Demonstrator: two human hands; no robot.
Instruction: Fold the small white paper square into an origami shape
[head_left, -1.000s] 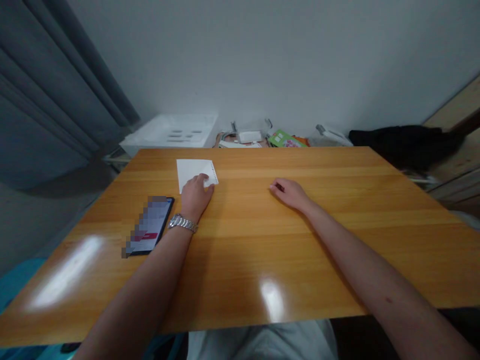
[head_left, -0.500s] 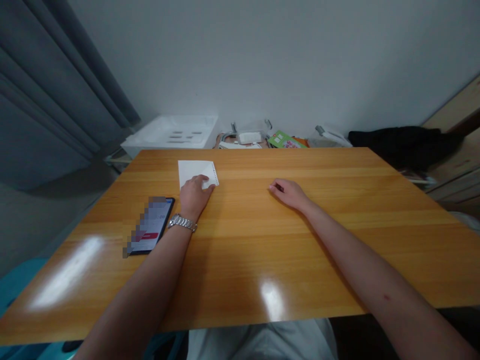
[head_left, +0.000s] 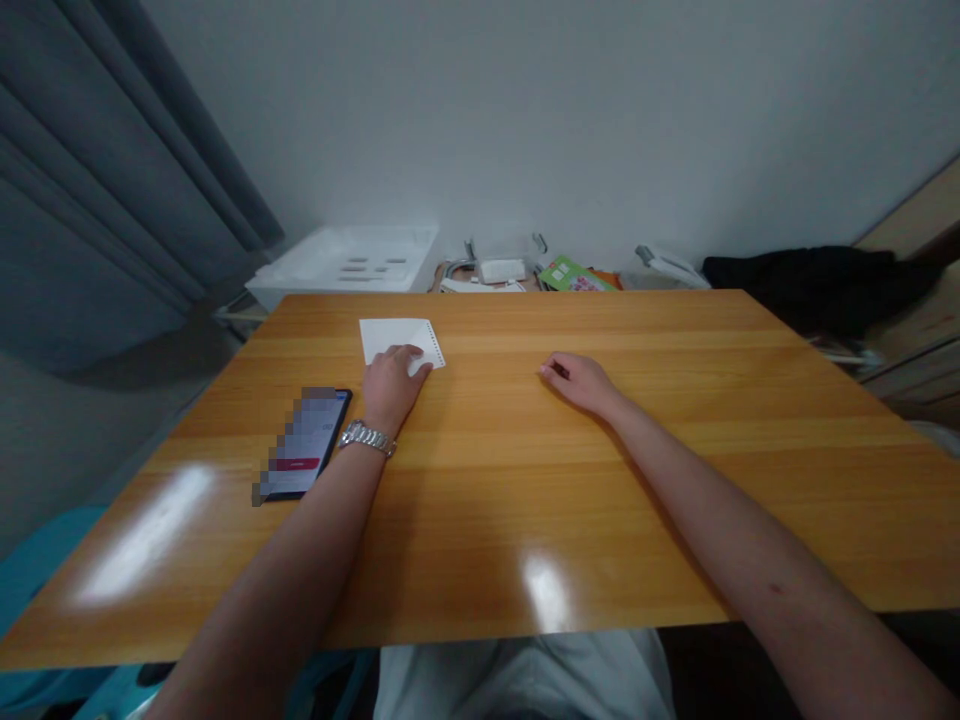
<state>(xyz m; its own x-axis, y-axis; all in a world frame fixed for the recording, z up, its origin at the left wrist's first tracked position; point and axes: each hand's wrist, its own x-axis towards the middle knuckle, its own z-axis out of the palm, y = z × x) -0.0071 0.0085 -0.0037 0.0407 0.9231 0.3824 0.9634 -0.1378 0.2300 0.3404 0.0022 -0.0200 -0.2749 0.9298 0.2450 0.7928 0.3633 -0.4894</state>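
While left hand [head_left: 393, 386] touches hole-edged paper [head_left: 394, 334], glossy wood tabletop [head_left: 487, 470] gleams.

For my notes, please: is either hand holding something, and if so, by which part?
Nothing appears gripped. The left hand rests on the white paper, over its near side; the right hand, loosely curled on the table, shows nothing in it.

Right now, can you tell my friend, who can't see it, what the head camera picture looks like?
A person's left hand touches a white sheet of paper on a shiny wooden table, and the right hand lies there loosely curled. A phone lies beside the left arm, which wears a silver watch.
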